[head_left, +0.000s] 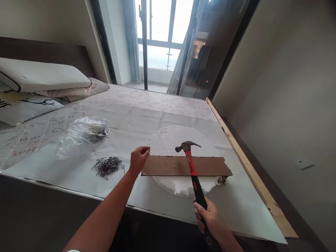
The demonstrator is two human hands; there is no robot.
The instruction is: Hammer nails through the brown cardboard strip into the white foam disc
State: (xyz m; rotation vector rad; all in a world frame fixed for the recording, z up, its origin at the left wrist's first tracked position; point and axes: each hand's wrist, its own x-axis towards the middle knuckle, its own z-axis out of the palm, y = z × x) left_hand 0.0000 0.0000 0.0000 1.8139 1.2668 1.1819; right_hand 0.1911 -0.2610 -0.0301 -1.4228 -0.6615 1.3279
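While right hand [210,217] grips hammer [193,168], board [183,166] waits.

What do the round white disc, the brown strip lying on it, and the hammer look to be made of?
Round white disc: likely foam, going by its grainy matte surface and crumbled near edge. Brown strip: probably cardboard or thin fibreboard, flat, dull, torn at the right end. Hammer: dark metal claw head, with a red-and-black, seemingly rubber-coated handle.
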